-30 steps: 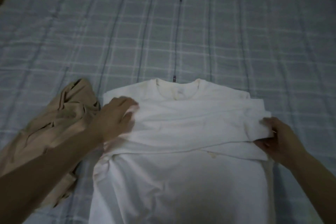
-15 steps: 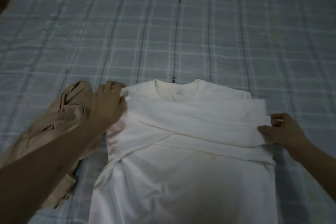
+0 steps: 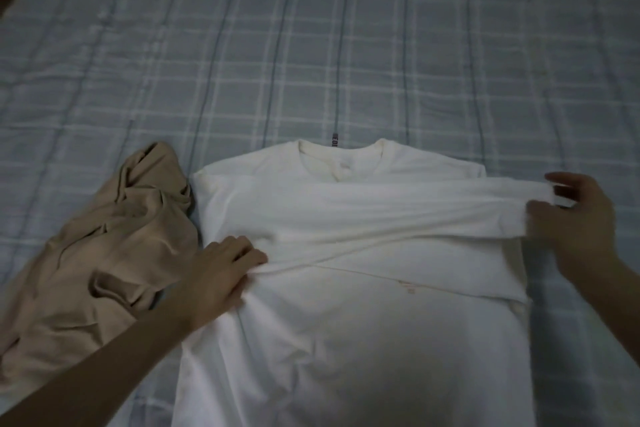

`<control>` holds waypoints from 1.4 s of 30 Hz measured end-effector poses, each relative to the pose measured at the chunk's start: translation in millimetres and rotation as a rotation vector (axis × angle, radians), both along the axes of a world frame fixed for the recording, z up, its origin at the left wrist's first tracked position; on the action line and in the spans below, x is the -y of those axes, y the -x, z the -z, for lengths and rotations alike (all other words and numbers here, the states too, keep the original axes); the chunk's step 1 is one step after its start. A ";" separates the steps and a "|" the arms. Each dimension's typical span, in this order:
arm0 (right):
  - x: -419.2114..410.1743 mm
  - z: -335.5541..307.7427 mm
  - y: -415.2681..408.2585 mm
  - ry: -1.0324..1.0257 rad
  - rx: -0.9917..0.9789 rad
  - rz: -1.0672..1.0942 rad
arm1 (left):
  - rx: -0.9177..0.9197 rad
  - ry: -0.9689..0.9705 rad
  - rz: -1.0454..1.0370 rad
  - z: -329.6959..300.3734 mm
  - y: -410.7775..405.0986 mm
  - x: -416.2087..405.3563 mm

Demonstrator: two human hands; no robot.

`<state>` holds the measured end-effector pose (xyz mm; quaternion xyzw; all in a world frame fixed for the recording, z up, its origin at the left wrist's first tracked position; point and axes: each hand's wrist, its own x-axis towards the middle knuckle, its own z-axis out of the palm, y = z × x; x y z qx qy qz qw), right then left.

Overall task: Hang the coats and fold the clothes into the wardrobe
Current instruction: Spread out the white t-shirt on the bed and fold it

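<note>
A white long-sleeved shirt lies flat on the bed, collar away from me, with its sleeves folded across the chest. My left hand presses the shirt's left side, where the folded sleeve starts, with fingers spread on the cloth. My right hand, blurred by motion, pinches the cuff end of the upper sleeve at the shirt's right edge and holds it stretched out sideways.
A crumpled beige garment lies on the bed just left of the shirt, touching its edge. The grey-blue checked bedcover stretches far ahead and to both sides.
My left hand slid from the shirt's left shoulder down to the sleeve fold. My right hand moved up and outward, pulling the sleeve end taut past the shirt's right edge.
</note>
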<state>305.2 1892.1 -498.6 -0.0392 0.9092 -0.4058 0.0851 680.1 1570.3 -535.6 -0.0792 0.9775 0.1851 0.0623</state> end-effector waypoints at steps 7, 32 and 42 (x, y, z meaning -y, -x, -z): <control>-3.7 -1.5 3.7 -0.246 0.143 -0.053 | 0.027 -0.088 0.081 -15.2 -5.7 0.1; 32.5 24.8 -34.2 -0.707 -0.236 -0.784 | 0.126 0.190 -0.144 -18.6 58.3 65.9; 100.0 6.9 48.4 -0.850 0.098 -0.925 | 0.517 -0.030 -0.291 -6.2 121.9 137.2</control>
